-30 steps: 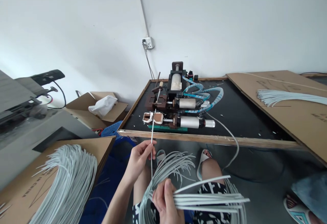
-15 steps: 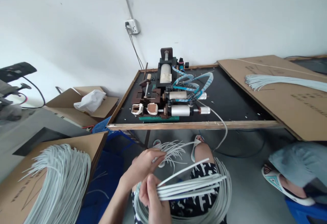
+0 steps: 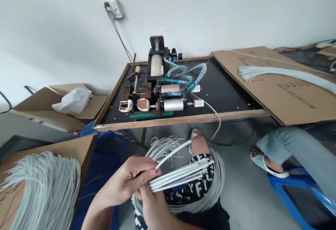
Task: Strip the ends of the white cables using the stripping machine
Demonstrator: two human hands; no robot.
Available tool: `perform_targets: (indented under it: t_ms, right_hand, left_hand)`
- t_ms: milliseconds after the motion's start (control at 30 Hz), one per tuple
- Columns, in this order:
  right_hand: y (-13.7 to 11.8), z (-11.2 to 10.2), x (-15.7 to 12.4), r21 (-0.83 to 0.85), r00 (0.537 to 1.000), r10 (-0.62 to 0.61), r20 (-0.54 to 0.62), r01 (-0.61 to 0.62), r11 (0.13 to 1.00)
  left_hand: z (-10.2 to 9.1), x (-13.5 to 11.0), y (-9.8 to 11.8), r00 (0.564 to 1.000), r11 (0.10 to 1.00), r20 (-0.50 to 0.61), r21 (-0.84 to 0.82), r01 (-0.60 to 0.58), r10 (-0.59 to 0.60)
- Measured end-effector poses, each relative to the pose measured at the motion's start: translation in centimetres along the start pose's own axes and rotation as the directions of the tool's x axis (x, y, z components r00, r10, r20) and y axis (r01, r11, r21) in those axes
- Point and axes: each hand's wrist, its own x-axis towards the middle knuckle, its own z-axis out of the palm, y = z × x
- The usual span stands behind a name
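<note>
Gripping a bundle of white cables [image 3: 181, 174] with both hands: the left hand [image 3: 124, 177] is curling closed over the bundle's straight ends, and the right hand [image 3: 151, 209] is closing around it just below. Further cables are curving down beneath the hands. A pneumatic machine [image 3: 157, 83] is standing ahead on a black bench [image 3: 223, 97].

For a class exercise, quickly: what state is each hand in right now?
Left hand: closed on the white cables.
Right hand: closed, holding the same bundle.
</note>
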Motion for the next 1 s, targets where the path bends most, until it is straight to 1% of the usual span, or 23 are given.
perform_targets:
  t_ms: [33, 67, 100, 167, 200, 233, 267, 333, 367, 400, 433, 467, 500, 533, 600, 633, 700, 767, 833, 900, 1000]
  right_hand:
    - [-0.4, -0.1, 0.1, -0.037, 1.0, 0.012, 0.005, -0.012, 0.999]
    - [-0.7, -0.1, 0.3, -0.072, 1.0, 0.014, -0.018, -0.015, 0.997]
    - [-0.8, -0.1, 0.4, -0.092, 0.998, 0.017, -0.065, -0.023, 0.996]
    - [-0.8, -0.2, 0.5, -0.057, 0.985, 0.034, -0.167, -0.044, 0.997]
    - [-0.8, -0.2, 0.6, -0.014, 0.981, 0.038, -0.192, -0.041, 0.999]
    - [-0.7, -0.3, 0.6, 0.023, 0.982, 0.027, -0.185, -0.023, 0.999]
    - [-0.7, -0.3, 0.5, 0.056, 0.989, 0.003, -0.151, 0.006, 0.998]
    - [-0.8, -0.5, 0.2, 0.096, 0.997, -0.035, -0.062, 0.041, 0.995]
    - [-0.7, -0.7, 0.0, 0.111, 0.998, -0.026, -0.057, 0.032, 0.993]
    - [-0.6, -0.9, -0.2, 0.119, 0.996, -0.004, -0.084, 0.014, 0.993]
    - [-0.3, -1.1, -0.4, 0.13, 0.993, 0.021, -0.12, -0.006, 0.992]
    - [0.0, -1.3, -0.5, 0.147, 0.988, 0.037, -0.148, -0.015, 0.989]
    - [0.3, -1.5, -0.5, 0.172, 0.989, 0.031, -0.146, -0.006, 0.985]
    - [0.6, -1.7, -0.5, 0.212, 0.991, 0.017, -0.134, 0.012, 0.977]
    - [1.1, -1.9, -0.4, 0.295, 0.996, -0.008, -0.093, 0.035, 0.955]
    - [1.1, -1.9, -0.4, 0.318, 0.997, -0.003, -0.074, 0.026, 0.948]
    - [0.9, -1.7, -0.6, 0.329, 0.996, 0.039, -0.083, -0.01, 0.944]
    - [0.4, -1.4, -0.9, 0.341, 0.992, 0.068, -0.11, -0.027, 0.94]
    - [-0.1, -1.2, -1.1, 0.351, 0.986, 0.057, -0.156, 0.002, 0.936]
    - [-0.2, -1.1, -1.1, 0.346, 0.989, 0.033, -0.141, 0.018, 0.938]
    - [-0.2, -1.2, -1.0, 0.341, 0.992, 0.041, -0.117, 0.001, 0.94]
  left_hand:
    - [0.1, 0.0, -0.6, 0.998, 0.996, 0.007, -0.06, 0.066, -0.065]
    - [0.2, 0.0, -1.3, 0.994, 0.987, 0.028, -0.112, 0.111, -0.108]
    - [0.3, 0.0, -2.0, 0.992, 0.98, 0.027, -0.157, 0.126, -0.123]
    - [0.5, 0.0, -3.3, 0.984, 0.974, -0.152, -0.218, 0.06, -0.094]
    - [0.5, 0.0, -3.8, 0.966, 0.976, -0.25, -0.219, 0.005, -0.061]
    - [0.6, 0.0, -4.2, 0.938, 0.978, -0.345, -0.205, -0.046, -0.028]
    - [0.6, 0.1, -4.5, 0.899, 0.98, -0.439, -0.179, -0.09, 0.003]
    - [0.7, 0.5, -4.5, 0.797, 0.984, -0.601, -0.097, -0.149, 0.062]
    - [0.7, 0.8, -4.4, 0.744, 0.986, -0.663, -0.052, -0.156, 0.082]
    - [0.7, 1.2, -4.2, 0.701, 0.989, -0.707, -0.014, -0.145, 0.093]
    - [0.6, 1.7, -4.0, 0.67, 0.992, -0.736, 0.015, -0.128, 0.098]
    - [0.5, 2.2, -3.7, 0.651, 0.994, -0.753, 0.033, -0.109, 0.097]
    - [0.4, 2.8, -3.6, 0.642, 0.994, -0.76, 0.045, -0.096, 0.097]
    - [0.3, 3.4, -3.4, 0.644, 0.995, -0.759, 0.055, -0.083, 0.096]
    - [0.1, 4.4, -3.1, 0.665, 0.995, -0.74, 0.082, -0.054, 0.097]
    - [0.1, 4.7, -3.0, 0.677, 0.994, -0.729, 0.099, -0.037, 0.098]
    - [0.2, 5.2, -2.9, 0.693, 0.992, -0.714, 0.128, -0.008, 0.098]
    - [0.3, 5.5, -2.9, 0.683, 0.99, -0.723, 0.139, 0.003, 0.099]
    - [0.3, 5.8, -3.1, 0.656, 0.991, -0.748, 0.132, 0.003, 0.098]
    - [0.2, 6.0, -3.4, 0.629, 0.993, -0.773, 0.114, 0.008, 0.084]
    - [-0.1, 6.5, -4.0, 0.619, 0.998, -0.785, 0.065, 0.017, 0.041]
